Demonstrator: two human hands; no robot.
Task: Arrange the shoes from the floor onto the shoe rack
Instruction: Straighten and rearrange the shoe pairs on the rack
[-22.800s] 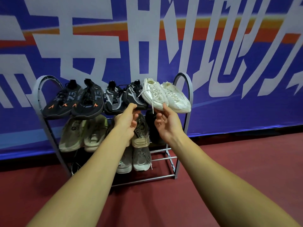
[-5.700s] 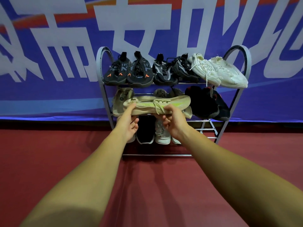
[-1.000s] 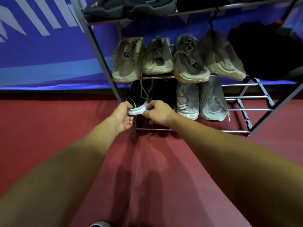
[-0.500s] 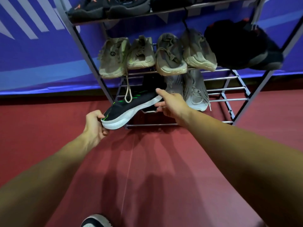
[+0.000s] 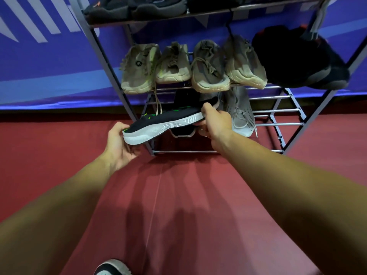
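Shoe (image 5: 164, 124), black w/ white sole, held sideways just in front of the rack's (image 5: 111, 62) bottom tier, clear of the floor (image 5: 178, 195). Your L hand (image 5: 119, 143) cups one end, R hand (image 5: 216, 124) grips the other. Behind it: a dark shoe (image 5: 182, 133) and grey pair (image 5: 240, 112) on that tier; mid tier full. Judged nearly done: seat this shoe beside its mate. No other loose shoes seen; shoe at frame edge (image 5: 111, 268) prob. worn.

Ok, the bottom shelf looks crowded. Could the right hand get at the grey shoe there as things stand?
Probably not yet: nothing blocks the grey shoe, which lies just beside the right hand, but that hand grips one end of the black shoe.
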